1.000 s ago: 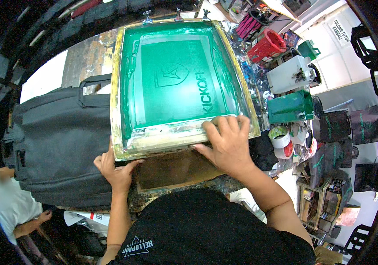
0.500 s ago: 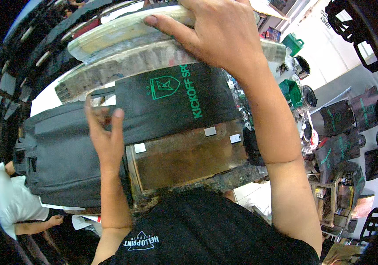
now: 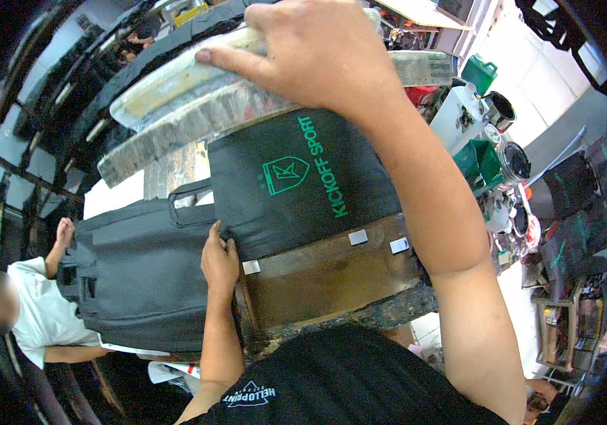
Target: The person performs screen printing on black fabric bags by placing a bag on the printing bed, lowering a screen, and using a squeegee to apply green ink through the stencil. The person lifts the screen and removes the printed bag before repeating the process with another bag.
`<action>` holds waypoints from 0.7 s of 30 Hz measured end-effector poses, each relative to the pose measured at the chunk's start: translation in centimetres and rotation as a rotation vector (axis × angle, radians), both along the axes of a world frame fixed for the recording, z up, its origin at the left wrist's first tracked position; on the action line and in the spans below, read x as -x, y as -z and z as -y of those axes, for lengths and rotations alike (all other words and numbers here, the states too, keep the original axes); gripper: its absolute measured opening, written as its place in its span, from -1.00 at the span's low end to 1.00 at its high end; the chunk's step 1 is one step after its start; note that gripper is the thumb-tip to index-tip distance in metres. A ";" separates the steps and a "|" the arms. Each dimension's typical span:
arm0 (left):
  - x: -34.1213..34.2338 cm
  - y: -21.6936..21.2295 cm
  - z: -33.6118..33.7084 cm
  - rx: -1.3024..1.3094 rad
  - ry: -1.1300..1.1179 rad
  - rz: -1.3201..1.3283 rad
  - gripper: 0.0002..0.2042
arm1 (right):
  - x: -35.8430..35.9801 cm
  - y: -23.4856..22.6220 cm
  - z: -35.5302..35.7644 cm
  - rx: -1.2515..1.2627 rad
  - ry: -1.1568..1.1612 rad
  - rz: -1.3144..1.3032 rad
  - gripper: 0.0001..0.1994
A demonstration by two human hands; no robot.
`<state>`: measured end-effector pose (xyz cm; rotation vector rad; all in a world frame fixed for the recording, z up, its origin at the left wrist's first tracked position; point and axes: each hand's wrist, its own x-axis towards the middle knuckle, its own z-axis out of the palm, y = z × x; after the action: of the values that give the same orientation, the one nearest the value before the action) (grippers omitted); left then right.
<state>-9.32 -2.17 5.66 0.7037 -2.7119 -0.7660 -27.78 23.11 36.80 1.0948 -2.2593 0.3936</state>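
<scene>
A black fabric bag [image 3: 302, 198] with a green crest and green lettering lies flat in front of me, its looped handle toward the left. My left hand [image 3: 220, 263] is closed at the bag's near left edge, thumb and fingers pinching the cloth. Above the bag, my right hand [image 3: 314, 53] grips a long pale yellowish bar [image 3: 165, 88], thumb stretched along it; most of its other fingers are out of sight. Just below that bar runs a thick, weathered grey frame edge [image 3: 176, 138], raised over the bag's far side. Left of the bag lie plain black bags [image 3: 147, 265].
The bag partly covers a brown board [image 3: 317, 287] with small white tabs [image 3: 358, 237]. Green containers [image 3: 479, 164] and cans [image 3: 500, 110] crowd the right side. More printed black bags [image 3: 562, 188] lie beyond. A person in a white shirt [image 3: 52, 297] stands at far left.
My left hand has gone from spread fingers near the handle to a closed grip at the bag's near edge. My right hand stays on the pale bar. The view has shifted.
</scene>
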 end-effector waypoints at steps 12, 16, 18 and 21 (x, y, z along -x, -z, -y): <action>-0.7 -16.3 11.6 -0.274 0.149 -0.372 -0.53 | 2.0 0.8 0.8 0.054 0.028 -0.042 -0.29; -8.2 -17.5 18.4 -0.334 0.053 -0.382 -0.53 | 2.1 2.4 1.8 0.134 0.036 -0.176 -0.24; -11.7 -18.1 20.7 -0.258 -0.031 -0.349 -0.53 | 2.0 2.4 1.9 0.127 0.033 -0.172 -0.25; -18.3 -15.2 30.5 -0.249 -0.150 -0.360 -0.53 | 1.7 1.7 1.8 0.107 0.034 -0.147 -0.25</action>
<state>9.01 -32.66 20.91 0.7299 -2.2402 -1.0866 -29.45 21.29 35.09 0.9966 -2.0997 0.4021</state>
